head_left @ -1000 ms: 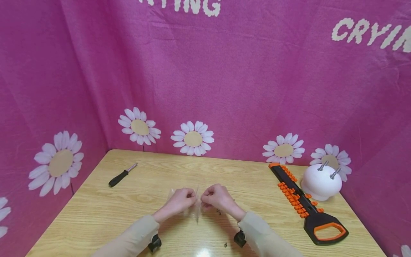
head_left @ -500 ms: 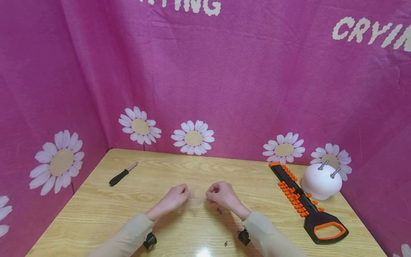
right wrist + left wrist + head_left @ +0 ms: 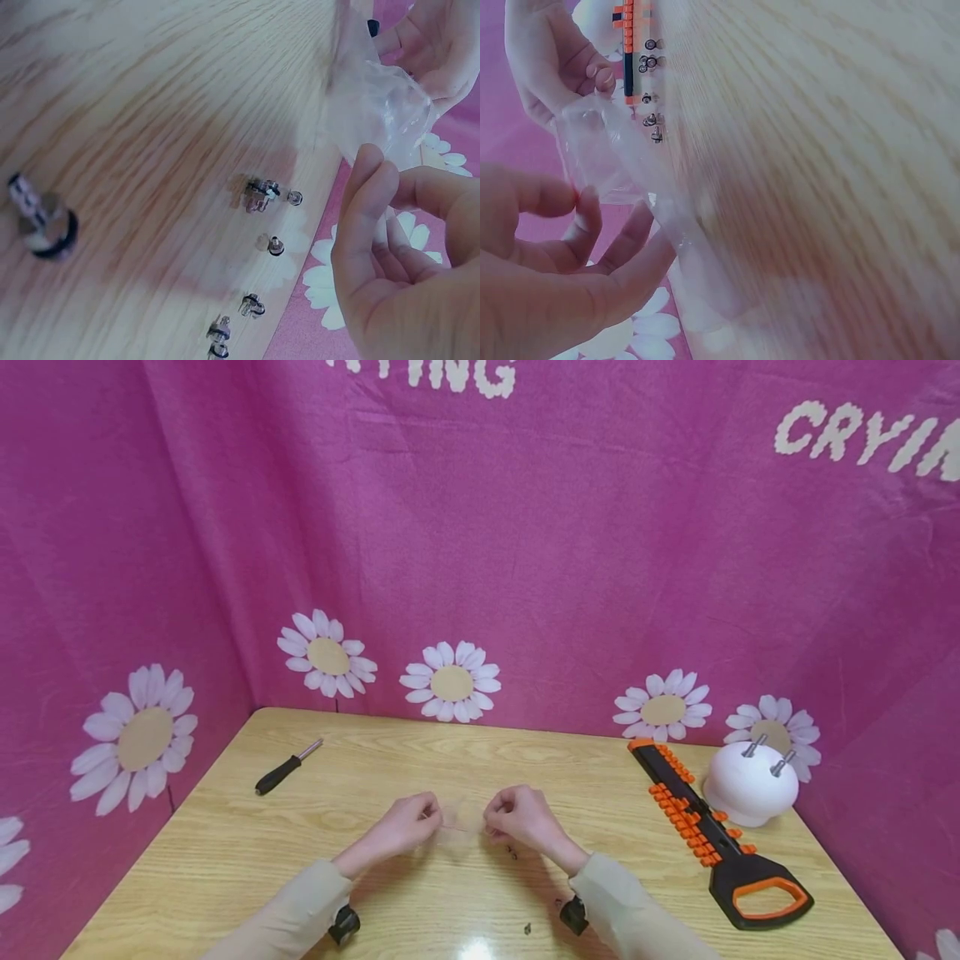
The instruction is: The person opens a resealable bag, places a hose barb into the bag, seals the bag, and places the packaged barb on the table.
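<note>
A clear, crinkled plastic bag (image 3: 607, 154) hung above the wooden table (image 3: 375, 760), was pinched by the left hand (image 3: 405, 824), stretched toward the right hand (image 3: 522, 822), small dark-ringed metal pieces (image 3: 259, 193) lay scattered near that hand

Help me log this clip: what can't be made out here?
Bag, head view: see-through and blurred, so its outline is lost.
Right hand, right wrist view: its fingers overlap the bag, hiding whether they grip it.
Metal pieces, head view: too small to tell their shape.
Left hand, right wrist view: cut off by the right edge.
Lettering, head view: cut off by the top and right edges.
</note>
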The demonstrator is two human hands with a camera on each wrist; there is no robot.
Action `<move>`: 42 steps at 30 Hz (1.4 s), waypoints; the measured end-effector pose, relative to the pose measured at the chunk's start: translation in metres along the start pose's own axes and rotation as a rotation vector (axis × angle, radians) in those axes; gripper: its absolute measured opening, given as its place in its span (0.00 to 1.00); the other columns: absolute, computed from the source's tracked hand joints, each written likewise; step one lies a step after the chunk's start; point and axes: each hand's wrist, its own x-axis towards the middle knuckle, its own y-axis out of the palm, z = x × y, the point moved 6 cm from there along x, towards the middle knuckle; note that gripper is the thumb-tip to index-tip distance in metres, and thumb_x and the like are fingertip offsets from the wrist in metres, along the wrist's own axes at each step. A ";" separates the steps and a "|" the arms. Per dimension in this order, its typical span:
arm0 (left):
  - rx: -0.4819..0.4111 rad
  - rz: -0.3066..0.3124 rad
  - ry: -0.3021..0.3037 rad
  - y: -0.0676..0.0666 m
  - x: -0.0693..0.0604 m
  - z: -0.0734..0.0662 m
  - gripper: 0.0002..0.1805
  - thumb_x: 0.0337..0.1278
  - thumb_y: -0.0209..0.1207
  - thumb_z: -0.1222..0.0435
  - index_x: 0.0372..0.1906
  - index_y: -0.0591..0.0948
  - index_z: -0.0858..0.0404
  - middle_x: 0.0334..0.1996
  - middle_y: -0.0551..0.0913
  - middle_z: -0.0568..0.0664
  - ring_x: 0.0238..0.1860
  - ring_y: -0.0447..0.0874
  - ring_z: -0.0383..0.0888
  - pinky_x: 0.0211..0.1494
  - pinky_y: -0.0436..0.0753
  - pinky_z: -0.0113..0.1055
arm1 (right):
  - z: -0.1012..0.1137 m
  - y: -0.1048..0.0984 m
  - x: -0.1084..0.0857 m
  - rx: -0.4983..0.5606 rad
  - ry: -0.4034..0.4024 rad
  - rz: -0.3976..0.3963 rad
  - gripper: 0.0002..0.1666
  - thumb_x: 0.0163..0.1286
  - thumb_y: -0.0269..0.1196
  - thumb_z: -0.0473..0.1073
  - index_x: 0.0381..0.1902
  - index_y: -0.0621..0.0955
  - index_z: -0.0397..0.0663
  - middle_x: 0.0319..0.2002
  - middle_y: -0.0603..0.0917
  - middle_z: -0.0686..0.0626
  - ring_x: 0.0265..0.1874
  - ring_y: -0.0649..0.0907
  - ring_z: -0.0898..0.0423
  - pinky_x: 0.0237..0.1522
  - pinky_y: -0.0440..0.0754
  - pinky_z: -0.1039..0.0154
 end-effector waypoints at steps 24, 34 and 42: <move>0.214 0.142 0.198 0.029 0.005 -0.001 0.73 0.29 0.81 0.51 0.75 0.46 0.77 0.76 0.49 0.73 0.78 0.47 0.67 0.78 0.52 0.60 | 0.013 0.008 -0.001 0.023 0.024 0.063 0.08 0.65 0.62 0.34 0.34 0.83 0.30 0.25 0.87 0.44 0.23 0.86 0.60 0.33 0.88 0.59; 0.226 0.075 0.251 0.023 0.006 -0.006 0.54 0.37 0.78 0.60 0.69 0.62 0.76 0.64 0.72 0.68 0.67 0.68 0.62 0.70 0.69 0.57 | 0.010 0.008 -0.003 0.043 0.039 0.099 0.09 0.67 0.61 0.34 0.35 0.83 0.29 0.27 0.88 0.41 0.24 0.86 0.59 0.34 0.88 0.58; 0.181 0.074 0.277 0.021 0.007 -0.005 0.47 0.42 0.76 0.65 0.69 0.65 0.71 0.57 0.79 0.62 0.58 0.74 0.54 0.62 0.75 0.53 | 0.006 0.009 -0.004 0.043 0.036 0.127 0.09 0.68 0.61 0.34 0.35 0.83 0.29 0.28 0.88 0.40 0.24 0.87 0.57 0.34 0.88 0.57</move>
